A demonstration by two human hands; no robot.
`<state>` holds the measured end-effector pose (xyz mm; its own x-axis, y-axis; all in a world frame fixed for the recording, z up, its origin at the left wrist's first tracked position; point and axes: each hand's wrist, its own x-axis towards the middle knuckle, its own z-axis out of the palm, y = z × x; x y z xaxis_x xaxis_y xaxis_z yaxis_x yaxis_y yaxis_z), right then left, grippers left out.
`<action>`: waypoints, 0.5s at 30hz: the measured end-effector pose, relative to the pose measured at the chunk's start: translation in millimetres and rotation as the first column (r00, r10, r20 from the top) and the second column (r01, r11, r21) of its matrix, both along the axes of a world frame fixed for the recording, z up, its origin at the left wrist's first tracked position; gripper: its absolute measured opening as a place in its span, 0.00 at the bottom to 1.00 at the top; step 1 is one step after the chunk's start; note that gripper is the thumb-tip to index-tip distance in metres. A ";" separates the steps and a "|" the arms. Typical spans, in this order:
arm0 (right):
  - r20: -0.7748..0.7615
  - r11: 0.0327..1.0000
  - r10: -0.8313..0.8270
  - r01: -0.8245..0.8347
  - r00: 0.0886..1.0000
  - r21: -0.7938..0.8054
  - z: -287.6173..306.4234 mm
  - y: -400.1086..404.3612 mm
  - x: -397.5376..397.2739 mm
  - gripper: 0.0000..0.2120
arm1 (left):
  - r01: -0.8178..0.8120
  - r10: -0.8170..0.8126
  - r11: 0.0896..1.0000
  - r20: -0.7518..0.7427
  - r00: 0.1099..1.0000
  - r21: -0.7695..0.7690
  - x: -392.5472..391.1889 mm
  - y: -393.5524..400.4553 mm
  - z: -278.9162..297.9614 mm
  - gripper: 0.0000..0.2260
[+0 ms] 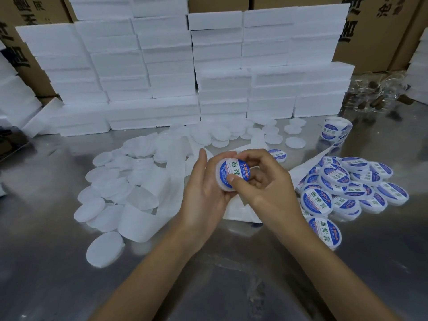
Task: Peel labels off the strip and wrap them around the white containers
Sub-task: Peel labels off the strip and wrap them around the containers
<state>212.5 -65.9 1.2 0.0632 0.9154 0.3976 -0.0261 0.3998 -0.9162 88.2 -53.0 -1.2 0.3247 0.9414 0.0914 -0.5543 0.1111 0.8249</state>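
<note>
A small round white container (228, 176) with a blue-and-white label on its face sits between both hands at the table's middle. My left hand (203, 188) cups it from the left and below. My right hand (261, 177) grips it from the right, thumb pressing on the label's lower edge. The emptied white backing strip (166, 181) curls across the table under my hands. A roll of labels (333, 129) stands at the back right. Several unlabelled white containers (111, 186) lie at the left. A heap of labelled containers (342, 188) lies at the right.
The metal table (231, 262) is reflective. Stacked white foam boxes (185, 72) wall off the back, with brown cartons (379, 31) behind them. A clear bag of small bottles (375, 93) sits at the back right. More plain containers (254, 133) are scattered at the back.
</note>
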 end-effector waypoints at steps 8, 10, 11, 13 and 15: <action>0.134 0.997 -0.078 0.075 0.988 0.028 -5.3 1.2 -0.8 0.16 | -0.055 0.057 0.998 -0.053 0.997 0.030 3.2 -4.1 0.1 0.30; 0.182 0.994 -0.107 0.103 0.977 0.031 -6.6 2.3 -0.1 0.15 | -0.081 0.085 0.995 -0.079 0.993 0.052 3.6 -4.2 -0.5 0.29; 0.201 0.992 -0.123 0.120 0.972 0.028 -7.3 2.6 0.1 0.15 | -0.093 0.099 0.994 -0.090 0.991 0.065 3.8 -4.1 -0.8 0.28; 0.246 0.987 -0.162 0.156 0.956 0.043 -9.2 2.3 0.0 0.15 | -0.111 0.118 0.991 -0.097 0.988 0.078 4.2 -3.8 -1.2 0.26; 0.321 0.975 -0.222 0.202 0.921 0.093 -9.8 1.0 -0.7 0.15 | -0.130 0.136 0.989 -0.084 0.987 0.073 3.8 -3.2 -1.3 0.24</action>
